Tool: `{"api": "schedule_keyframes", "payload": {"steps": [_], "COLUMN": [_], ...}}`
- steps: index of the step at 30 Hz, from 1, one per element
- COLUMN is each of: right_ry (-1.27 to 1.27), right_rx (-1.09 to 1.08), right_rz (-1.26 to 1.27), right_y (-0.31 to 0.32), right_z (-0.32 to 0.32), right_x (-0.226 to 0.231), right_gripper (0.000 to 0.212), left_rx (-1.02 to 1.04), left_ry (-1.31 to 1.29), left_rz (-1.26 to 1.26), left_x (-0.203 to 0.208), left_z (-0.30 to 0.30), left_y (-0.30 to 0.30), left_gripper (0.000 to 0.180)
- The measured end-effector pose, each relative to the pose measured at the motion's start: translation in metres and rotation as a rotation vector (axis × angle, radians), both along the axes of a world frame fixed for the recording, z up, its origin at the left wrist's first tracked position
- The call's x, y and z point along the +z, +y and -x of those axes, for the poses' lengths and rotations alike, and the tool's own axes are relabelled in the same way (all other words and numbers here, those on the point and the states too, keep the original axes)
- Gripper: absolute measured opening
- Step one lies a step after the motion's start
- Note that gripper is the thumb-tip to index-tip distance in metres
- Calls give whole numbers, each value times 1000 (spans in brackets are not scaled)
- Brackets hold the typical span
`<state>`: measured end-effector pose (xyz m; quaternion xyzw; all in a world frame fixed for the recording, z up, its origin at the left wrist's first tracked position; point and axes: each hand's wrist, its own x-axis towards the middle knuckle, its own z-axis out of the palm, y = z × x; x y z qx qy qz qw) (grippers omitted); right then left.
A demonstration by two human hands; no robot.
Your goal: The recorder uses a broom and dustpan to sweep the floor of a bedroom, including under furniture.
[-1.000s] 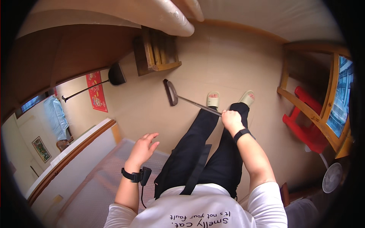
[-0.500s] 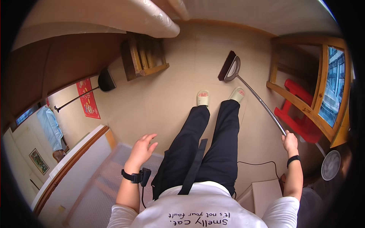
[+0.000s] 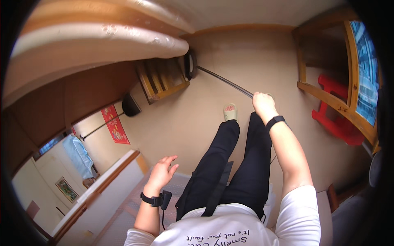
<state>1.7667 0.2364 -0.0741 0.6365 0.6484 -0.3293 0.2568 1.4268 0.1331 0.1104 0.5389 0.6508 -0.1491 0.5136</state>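
My right hand (image 3: 264, 104) is closed round the metal handle of a broom (image 3: 225, 81), reaching forward over my right leg. The broom's head (image 3: 191, 64) lies far off on the floor, tight against a small wooden slatted stool and below the table's draped edge, which hides part of it. My left hand (image 3: 163, 171) hovers in the air beside my left leg, its fingers apart and nothing in them. A dark dustpan (image 3: 131, 105) with a long thin handle stands at the left, near a red printed mat.
The slatted stool (image 3: 162, 80) stands beside a table with a pale cover (image 3: 106, 41). At the right are a wooden chair-like frame (image 3: 328, 96) and a red plastic stool (image 3: 338, 127). A low white partition with a brown top (image 3: 102, 184) runs at the lower left.
My right hand has swung forward and left with the broom. The broom's head has slid from the floor ahead of my feet to the stool. My left hand stays open.
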Motion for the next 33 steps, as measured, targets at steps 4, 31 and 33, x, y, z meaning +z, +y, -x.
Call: {"api": "schedule_keyframes", "payload": {"steps": [4, 31, 33], "right_ry": [-35, 218, 293], "right_rx": [-103, -1588, -1673], "right_rz": [0, 521, 528], "right_y": [-5, -335, -346], "right_z": [-49, -102, -94], "right_x": [-5, 99, 123], "right_gripper": [22, 26, 21], "left_rx": [-26, -317, -332], "left_ry": [56, -26, -25], "left_rz": [-12, -168, -166], "left_x": [8, 22, 18], "left_z": [-7, -61, -53], "left_y": [4, 30, 23], "left_gripper": [29, 28, 28]}}
